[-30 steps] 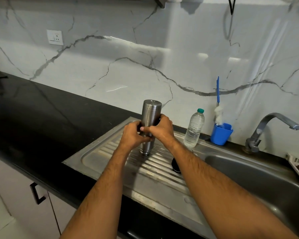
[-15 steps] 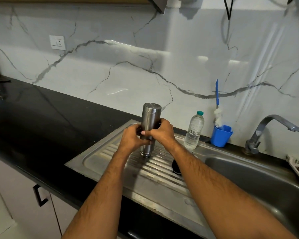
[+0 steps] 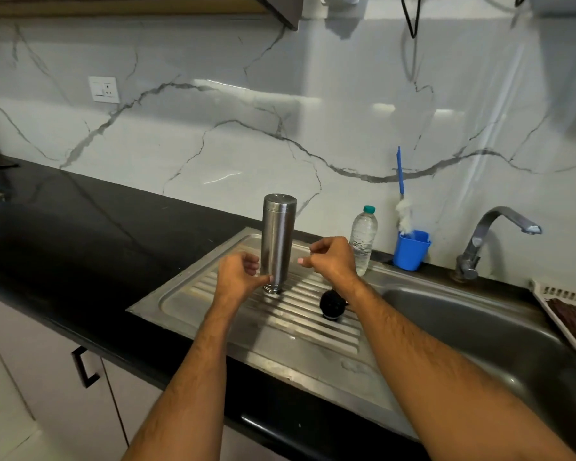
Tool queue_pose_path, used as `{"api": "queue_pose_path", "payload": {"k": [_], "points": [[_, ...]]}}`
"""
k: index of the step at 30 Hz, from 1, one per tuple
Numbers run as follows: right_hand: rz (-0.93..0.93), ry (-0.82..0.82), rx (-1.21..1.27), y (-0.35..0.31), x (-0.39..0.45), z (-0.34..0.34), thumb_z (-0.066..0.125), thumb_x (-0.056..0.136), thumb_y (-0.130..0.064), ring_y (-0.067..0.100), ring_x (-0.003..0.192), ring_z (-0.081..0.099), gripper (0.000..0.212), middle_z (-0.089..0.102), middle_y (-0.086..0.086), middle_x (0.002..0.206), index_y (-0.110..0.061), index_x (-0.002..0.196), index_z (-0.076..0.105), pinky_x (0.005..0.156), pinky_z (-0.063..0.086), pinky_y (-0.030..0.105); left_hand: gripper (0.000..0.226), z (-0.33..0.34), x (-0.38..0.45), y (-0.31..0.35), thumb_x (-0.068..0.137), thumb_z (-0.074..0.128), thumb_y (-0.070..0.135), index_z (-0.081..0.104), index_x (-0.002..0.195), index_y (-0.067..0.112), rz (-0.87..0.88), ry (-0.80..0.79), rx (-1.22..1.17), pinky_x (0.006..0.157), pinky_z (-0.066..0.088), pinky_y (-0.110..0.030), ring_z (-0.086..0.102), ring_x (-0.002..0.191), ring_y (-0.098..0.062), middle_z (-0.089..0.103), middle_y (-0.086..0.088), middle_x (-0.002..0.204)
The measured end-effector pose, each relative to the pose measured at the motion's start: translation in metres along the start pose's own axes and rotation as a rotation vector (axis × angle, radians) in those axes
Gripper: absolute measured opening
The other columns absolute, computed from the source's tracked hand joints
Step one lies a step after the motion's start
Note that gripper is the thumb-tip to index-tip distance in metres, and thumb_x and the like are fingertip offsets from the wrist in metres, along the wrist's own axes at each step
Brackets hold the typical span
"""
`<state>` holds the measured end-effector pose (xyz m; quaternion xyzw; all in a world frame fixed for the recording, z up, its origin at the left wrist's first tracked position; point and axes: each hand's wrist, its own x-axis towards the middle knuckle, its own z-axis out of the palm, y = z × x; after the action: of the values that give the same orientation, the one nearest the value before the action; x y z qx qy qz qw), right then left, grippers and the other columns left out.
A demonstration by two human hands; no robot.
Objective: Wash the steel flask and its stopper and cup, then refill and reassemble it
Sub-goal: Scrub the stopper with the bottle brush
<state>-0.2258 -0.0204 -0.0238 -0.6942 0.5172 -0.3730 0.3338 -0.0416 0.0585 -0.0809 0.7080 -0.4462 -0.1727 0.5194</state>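
The steel flask (image 3: 277,237) stands upright on the ribbed draining board (image 3: 213,314), its threaded end down. My left hand (image 3: 240,277) is beside the flask's lower left with fingers loosely curled and the thumb tip at its base. My right hand (image 3: 330,261) hovers just right of the flask, loosely curled, holding nothing and not touching it. The black stopper (image 3: 331,304) lies on the board below my right wrist. I see no separate cup.
A plastic water bottle (image 3: 363,241) and a blue cup holding a bottle brush (image 3: 411,249) stand at the back of the sink. The tap (image 3: 489,234) overhangs the sink basin (image 3: 479,321). A white rack (image 3: 566,311) sits far right. Black countertop (image 3: 80,234) extends left.
Both hands gripped the flask's middle before; now they have let go and drawn apart to either side, leaving it standing on the board.
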Motion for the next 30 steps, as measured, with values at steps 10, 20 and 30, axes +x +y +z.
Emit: {"api": "queue_pose_path", "payload": {"k": [10,20,30], "points": [[-0.002,0.037,-0.071,0.054,-0.030,-0.046,0.092,0.067,-0.011,0.009,0.085,0.071,0.029,0.073,-0.008,0.083,-0.021,0.089,0.076,0.083,0.060,0.026,0.050,0.067,-0.045,0.035,0.066,0.094,0.011,0.067,0.108,0.010,0.042,-0.197,-0.002,0.085,0.059,-0.028,0.068,0.092,-0.018,0.070,-0.003,0.098],[-0.002,-0.073,-0.135,0.087,-0.042,-0.040,0.091,0.070,-0.011,0.009,0.099,0.066,0.050,0.074,-0.001,0.108,-0.016,0.116,0.073,0.087,0.050,0.019,0.076,0.109,-0.057,0.045,0.064,0.095,0.016,0.063,0.132,0.010,0.126,-0.283,0.234,0.098,0.056,-0.031,0.069,0.106,-0.017,0.072,-0.007,0.120],[-0.039,-0.037,0.029,0.096,-0.040,-0.075,0.092,0.067,-0.007,0.008,0.086,0.070,0.042,0.076,0.000,0.095,-0.012,0.105,0.076,0.085,0.060,0.028,0.055,0.128,-0.060,0.066,0.063,0.094,0.020,0.074,0.114,0.016,0.280,-0.216,0.189,0.088,0.059,-0.028,0.070,0.092,-0.010,0.077,0.001,0.103]]}}
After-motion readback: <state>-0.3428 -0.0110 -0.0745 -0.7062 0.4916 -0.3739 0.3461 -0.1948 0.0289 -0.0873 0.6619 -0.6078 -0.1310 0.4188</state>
